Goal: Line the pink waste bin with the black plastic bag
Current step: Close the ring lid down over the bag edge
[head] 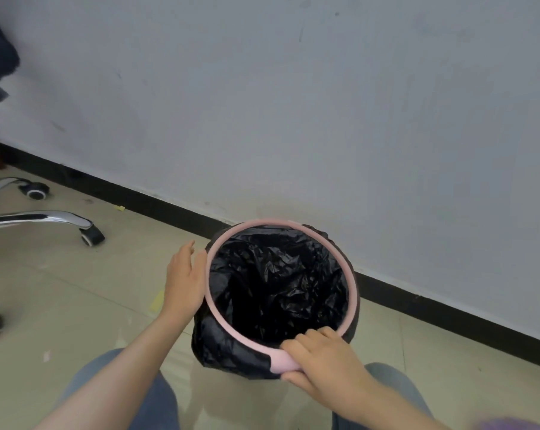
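Nearest the camera, two knees in blue-grey trousers (pixel 129 395) frame the bottom edge, bare forearms reaching forward between them. Right hand (pixel 323 356) closed over the near rim of the pink waste bin (pixel 282 361): fingers curled over the top edge, thumb underneath, clamped on the pink ring where it widens into a tab. Left hand (pixel 182 280) open, fingers together, palm laid flat against the outside of the bin's left rim; it grips nothing.

Bin stands on the tiled floor (pixel 76 290) just in front of the person, close to the wall. Black plastic bag (pixel 278 280) sits inside it, crumpled and glossy, filling the whole opening. Its edge is folded out under the pink ring and hangs loose down the near-left side; more black shows past the ring on the far right.

Left of the bin, well apart: chrome legs of an office chair base (pixel 45 217) with black castors. A few yellow scraps on the tiles.

Beyond, a black skirting board (pixel 448 308) runs diagonally along the foot of a scuffed white wall (pixel 293 103). Dark fabric at the upper left corner, too blurred to identify.
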The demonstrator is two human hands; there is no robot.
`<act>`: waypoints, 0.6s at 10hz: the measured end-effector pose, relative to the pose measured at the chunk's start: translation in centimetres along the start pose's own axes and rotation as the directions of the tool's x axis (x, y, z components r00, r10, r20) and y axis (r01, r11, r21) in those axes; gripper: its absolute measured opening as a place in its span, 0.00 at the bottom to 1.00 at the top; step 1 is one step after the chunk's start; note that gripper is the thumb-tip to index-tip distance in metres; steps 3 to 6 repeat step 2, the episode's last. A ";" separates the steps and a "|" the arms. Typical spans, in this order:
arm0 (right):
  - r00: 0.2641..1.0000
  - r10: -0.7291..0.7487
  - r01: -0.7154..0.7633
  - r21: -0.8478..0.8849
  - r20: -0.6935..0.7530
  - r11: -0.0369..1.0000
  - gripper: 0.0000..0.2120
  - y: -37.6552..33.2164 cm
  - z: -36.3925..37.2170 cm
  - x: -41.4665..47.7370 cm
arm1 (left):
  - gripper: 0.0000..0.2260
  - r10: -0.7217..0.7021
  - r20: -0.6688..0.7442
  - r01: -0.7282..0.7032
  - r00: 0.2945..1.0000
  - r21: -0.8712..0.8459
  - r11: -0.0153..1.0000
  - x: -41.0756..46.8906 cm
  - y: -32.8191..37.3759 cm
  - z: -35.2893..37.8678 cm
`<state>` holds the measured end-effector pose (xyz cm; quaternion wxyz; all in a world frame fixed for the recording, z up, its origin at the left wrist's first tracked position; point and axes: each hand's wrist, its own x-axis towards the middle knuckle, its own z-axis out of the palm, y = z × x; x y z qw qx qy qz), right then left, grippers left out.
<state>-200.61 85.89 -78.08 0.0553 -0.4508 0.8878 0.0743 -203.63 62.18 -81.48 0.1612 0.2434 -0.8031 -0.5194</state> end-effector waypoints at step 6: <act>0.994 0.105 -0.095 0.252 -0.026 0.963 0.21 0.1 -1.1 4.6 | 0.28 0.337 0.108 -0.353 0.935 0.361 0.863 -3.0 -0.1 0.1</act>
